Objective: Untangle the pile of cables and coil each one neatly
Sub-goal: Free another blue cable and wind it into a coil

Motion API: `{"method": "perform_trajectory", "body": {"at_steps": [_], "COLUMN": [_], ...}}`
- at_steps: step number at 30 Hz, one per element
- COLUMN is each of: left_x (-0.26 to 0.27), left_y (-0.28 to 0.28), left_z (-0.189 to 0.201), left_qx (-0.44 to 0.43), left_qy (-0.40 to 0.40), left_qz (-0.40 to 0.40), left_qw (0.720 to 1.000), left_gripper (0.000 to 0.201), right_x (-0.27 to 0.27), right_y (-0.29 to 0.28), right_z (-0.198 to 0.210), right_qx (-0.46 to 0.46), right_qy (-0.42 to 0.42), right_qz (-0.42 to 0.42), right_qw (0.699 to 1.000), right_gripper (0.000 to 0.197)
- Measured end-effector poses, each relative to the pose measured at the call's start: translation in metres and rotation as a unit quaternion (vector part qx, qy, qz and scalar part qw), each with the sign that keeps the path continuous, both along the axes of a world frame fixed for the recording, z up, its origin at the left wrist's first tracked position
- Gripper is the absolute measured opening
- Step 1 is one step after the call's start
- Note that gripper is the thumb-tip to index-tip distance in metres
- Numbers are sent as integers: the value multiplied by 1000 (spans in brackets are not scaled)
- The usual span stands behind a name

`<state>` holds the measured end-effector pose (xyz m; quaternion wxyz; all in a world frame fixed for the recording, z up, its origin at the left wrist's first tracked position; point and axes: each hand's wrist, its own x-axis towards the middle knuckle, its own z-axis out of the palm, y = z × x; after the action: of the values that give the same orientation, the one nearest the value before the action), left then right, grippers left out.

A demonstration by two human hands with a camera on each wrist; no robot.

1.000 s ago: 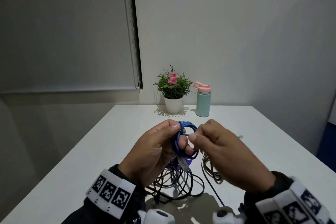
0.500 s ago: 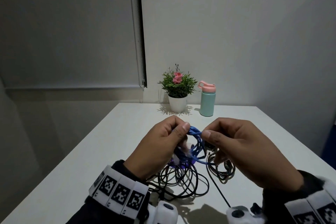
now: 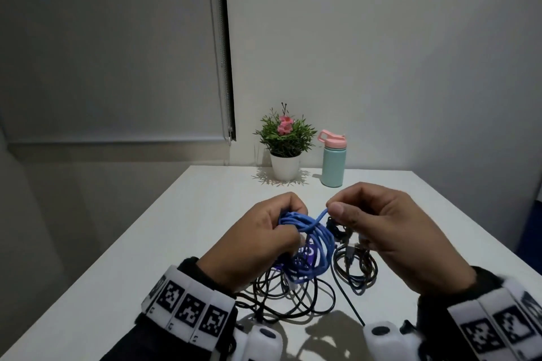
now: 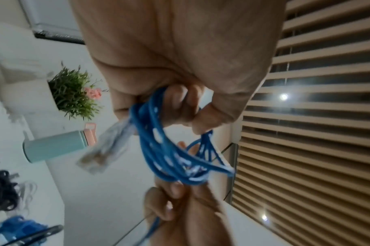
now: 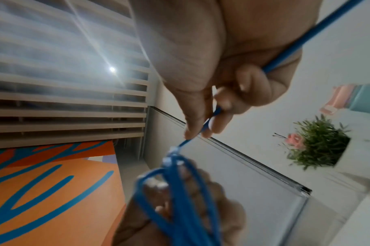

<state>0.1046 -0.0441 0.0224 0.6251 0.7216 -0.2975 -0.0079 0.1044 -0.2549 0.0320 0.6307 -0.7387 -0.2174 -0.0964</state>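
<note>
Left hand (image 3: pixel 258 239) curled round a coiled blue ethernet cable (image 3: pixel 315 246) held above the table (image 3: pixel 146 243), right hand (image 3: pixel 390 231) pinching its free strand just beside the coil, tangled black cables (image 3: pixel 293 299) lying beneath both hands

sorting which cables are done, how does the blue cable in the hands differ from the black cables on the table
The blue round-jacketed cable is held off the white table; the thin black cables lie on it. The blue one is gathered in loops gripped by the left hand, a strand pinched by the right hand; the black ones sprawl loose, untouched. Both are looped.
</note>
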Motion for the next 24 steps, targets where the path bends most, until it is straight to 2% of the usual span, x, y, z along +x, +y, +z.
{"method": "perform_trajectory", "body": {"at_steps": [4, 7, 10, 11, 13, 15, 17, 19, 24], "left_x": [-1, 2, 3, 4, 8, 15, 19, 19, 16], "left_y": [-3, -7, -9, -10, -11, -8, -6, -8, -11], "left_z": [-3, -6, -8, -8, -10, -14, -15, -15, -13], "left_qx": [-55, -61, -31, -32, -53, -68, -75, -92, -118], "left_qy": [-7, 4, -13, -16, -28, -61, -86, -79, 23], "left_qz": [-9, 7, 36, 57, 120, 212, 273, 272, 148], "left_qw": [998, 998, 999, 998, 991, 973, 955, 955, 982], "left_gripper": [20, 25, 18, 16, 14, 18, 15, 8, 11], "right_x": [3, 4, 3, 1, -3, -15, -28, -31, -18], "right_y": [13, 14, 14, 15, 17, 24, 35, 45, 42], "right_z": [-14, -16, -14, -12, -13, -7, -4, -9, -20], "right_qx": [15, 14, -28, -59, -113, -124, -164, -224, -328], "right_qy": [67, 86, 75, 51, -42, -169, -223, -215, -196], "right_qz": [104, 89, 59, 35, -67, -163, -135, -93, -140], "right_qw": [992, 992, 995, 996, 990, 964, 951, 946, 914], "right_gripper": [22, 24, 17, 10, 16, 14, 10, 15, 15]}}
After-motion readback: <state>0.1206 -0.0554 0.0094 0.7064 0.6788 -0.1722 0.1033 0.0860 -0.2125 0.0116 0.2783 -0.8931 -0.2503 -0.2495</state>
